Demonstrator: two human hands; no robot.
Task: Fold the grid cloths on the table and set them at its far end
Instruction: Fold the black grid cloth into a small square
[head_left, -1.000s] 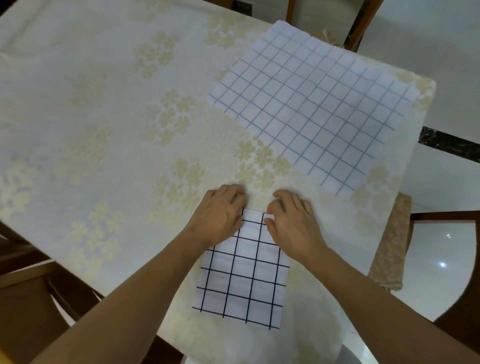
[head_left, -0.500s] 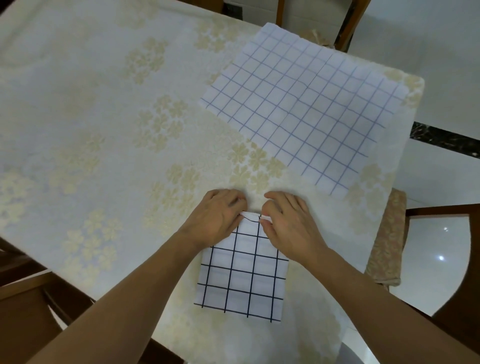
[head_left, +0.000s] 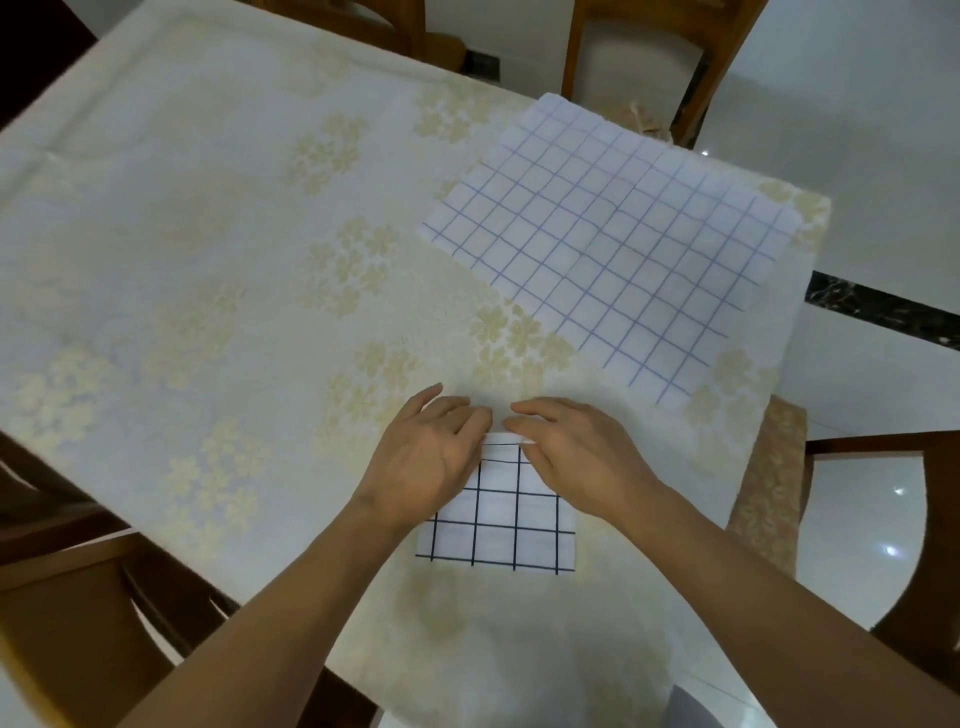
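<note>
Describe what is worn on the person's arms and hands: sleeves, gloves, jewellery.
Nothing shows. The left hand and right hand are bare, with no gloves, rings or watch in view. Both forearms are uncovered to the bottom edge of the picture, so no sleeve is visible.

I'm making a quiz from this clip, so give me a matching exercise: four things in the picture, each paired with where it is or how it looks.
Things:
1. black-grid cloth
2. blue-grid cloth
3. left hand
4. wooden chair

Descriptions:
A. spread flat near the far right corner
B. beyond the table's far edge
C. folded small, at the near edge
D. on the folded cloth's far left corner

Pairs: 1-C, 2-A, 3-D, 4-B
</note>
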